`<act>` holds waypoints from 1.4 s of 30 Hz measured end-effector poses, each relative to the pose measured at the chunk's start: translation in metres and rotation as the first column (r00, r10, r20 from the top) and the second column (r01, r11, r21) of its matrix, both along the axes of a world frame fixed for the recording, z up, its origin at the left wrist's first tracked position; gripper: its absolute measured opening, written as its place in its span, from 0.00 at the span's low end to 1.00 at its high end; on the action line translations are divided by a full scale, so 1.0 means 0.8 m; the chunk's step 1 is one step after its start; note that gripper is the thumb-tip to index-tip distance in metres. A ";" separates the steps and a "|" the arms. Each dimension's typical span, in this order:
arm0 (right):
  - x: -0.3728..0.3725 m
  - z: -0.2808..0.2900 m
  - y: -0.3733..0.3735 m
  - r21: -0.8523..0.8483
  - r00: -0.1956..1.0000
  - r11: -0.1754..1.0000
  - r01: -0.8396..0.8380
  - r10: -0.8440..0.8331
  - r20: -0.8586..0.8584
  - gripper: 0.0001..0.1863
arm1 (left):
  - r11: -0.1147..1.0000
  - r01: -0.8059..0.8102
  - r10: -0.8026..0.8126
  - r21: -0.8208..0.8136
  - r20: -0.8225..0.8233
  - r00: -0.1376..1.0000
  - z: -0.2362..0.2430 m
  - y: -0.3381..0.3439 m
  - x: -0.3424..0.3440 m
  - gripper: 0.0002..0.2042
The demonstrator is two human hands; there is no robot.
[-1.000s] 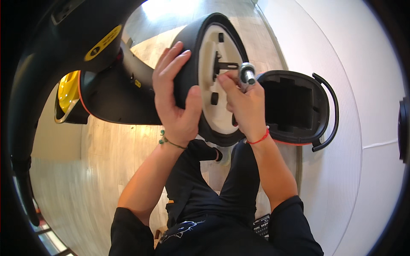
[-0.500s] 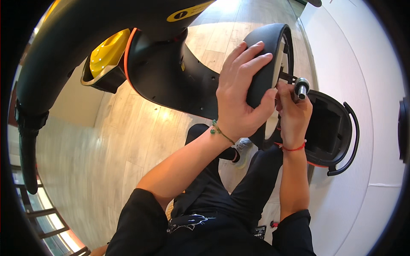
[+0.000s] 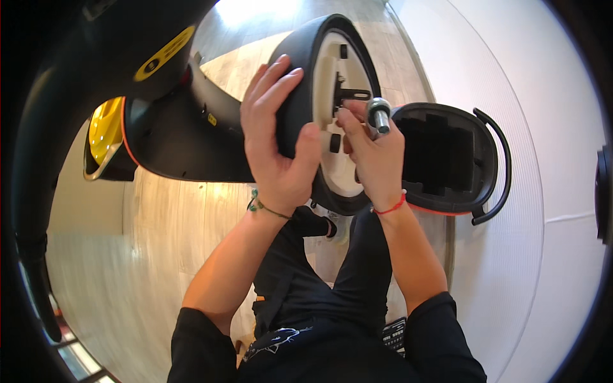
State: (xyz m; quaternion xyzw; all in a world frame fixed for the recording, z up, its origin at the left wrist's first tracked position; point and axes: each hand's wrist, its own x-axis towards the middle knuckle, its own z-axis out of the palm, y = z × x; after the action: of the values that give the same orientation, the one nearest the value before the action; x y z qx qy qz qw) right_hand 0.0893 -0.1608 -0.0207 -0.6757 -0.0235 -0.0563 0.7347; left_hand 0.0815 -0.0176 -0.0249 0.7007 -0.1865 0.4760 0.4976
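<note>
Pale wood-plank floor (image 3: 169,223) spans the centre and left of your frame; a white wall (image 3: 571,127) borders your right. You see a dark rounded object (image 3: 603,195) at the right edge, a glossy yellow object (image 3: 105,131) at left, and a partly hidden black, pale-marked item (image 3: 394,335) at lower centre-right.

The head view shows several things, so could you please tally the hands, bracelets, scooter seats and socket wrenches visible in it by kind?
Hands: 2 (left hand, right hand)
Bracelets: 2 (green bracelet, red bracelet)
Scooter seat: 1
Socket wrench: 1
Total: 6
</note>
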 end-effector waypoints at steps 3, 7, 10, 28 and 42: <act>0.008 -0.001 -0.006 -0.020 1.000 1.000 -0.020 0.020 -0.018 0.10 | 0.999 0.036 -0.036 -0.029 -0.002 0.999 -0.001 -0.005 0.002 0.24; 0.010 -0.002 -0.009 -0.002 0.996 0.996 -0.088 0.088 0.021 0.11 | 0.996 0.065 -0.066 -0.063 -0.012 0.998 -0.001 -0.005 0.001 0.25; 0.004 0.003 -0.009 0.007 0.995 0.996 -0.093 0.093 0.023 0.14 | 0.996 0.071 -0.072 -0.055 -0.021 0.997 0.001 -0.005 -0.001 0.25; 0.016 0.015 -0.009 -0.026 0.989 0.991 -0.132 0.130 -0.073 0.14 | 0.996 0.073 -0.075 -0.046 -0.041 0.996 0.003 -0.007 -0.002 0.26; 0.014 0.010 -0.005 -0.149 0.999 0.987 -0.054 0.054 -0.002 0.18 | 0.998 0.058 -0.061 -0.040 -0.093 0.994 0.006 -0.009 -0.006 0.26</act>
State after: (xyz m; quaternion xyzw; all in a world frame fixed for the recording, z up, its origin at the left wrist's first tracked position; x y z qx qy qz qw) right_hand 0.1003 -0.1644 -0.0126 -0.7278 -0.0465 -0.0352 0.6833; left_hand 0.0765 -0.0250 -0.0198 0.7072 -0.1748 0.4307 0.5327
